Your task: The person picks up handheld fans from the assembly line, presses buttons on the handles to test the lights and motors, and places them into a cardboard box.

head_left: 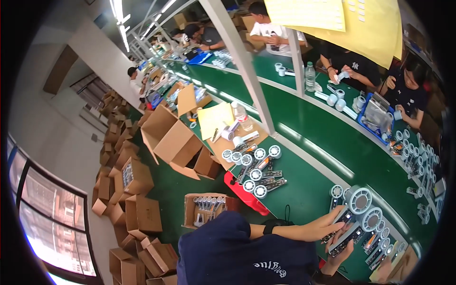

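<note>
Both my hands are at the right of the head view, over the green bench, each closed round the handle of a unit that looks like a part-built handheld fan. My left hand grips one fan, with its round pale-blue head pointing away from me. Just nearer and lower, my right hand holds a second fan. Dark circuit boards show in both open handles. The two heads are close together; whether they touch, I cannot tell. Beside my hands lies a row of similar fans, partly hidden.
More fans lie piled on the bench, near a clear bottle and yellow paper. A grey metal post rises beyond. An open carton and a box of fans stand at left. Co-workers sit across the green conveyor.
</note>
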